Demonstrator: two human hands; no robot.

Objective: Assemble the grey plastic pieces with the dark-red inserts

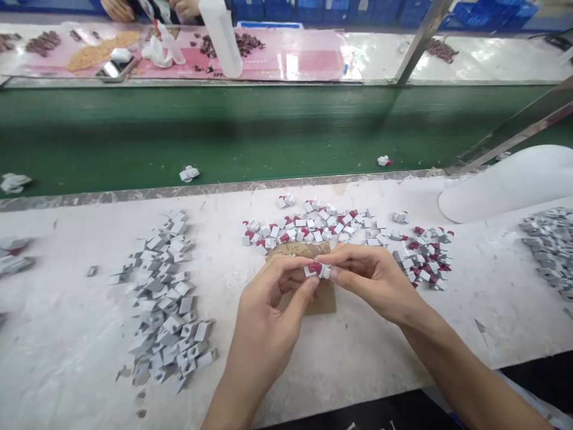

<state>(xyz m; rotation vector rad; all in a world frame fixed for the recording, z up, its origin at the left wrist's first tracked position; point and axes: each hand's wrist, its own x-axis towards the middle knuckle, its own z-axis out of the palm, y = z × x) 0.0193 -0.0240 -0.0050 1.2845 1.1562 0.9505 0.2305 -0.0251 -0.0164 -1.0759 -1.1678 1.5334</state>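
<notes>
Bright, diffuse, cool-white light, apparently from above, covers the tabletop (358, 358) on the near side of the belt (224, 107). Shadows there are faint and soft-edged. The hands (266, 310), nearer than the belt, are clearly outlined; detail on the piece (316, 269) between them is soft. The belt itself is dimmer, with a dark band along its middle. Beyond the belt, white glare breaks up the glossy pink sheet (317, 54), and the bins (492, 17) are out of focus. Wide-angle distortion tilts the bottle (222, 39) and post (421, 45) beyond the belt outward. The cluster (15, 183) at the belt's left end is smeared.
</notes>
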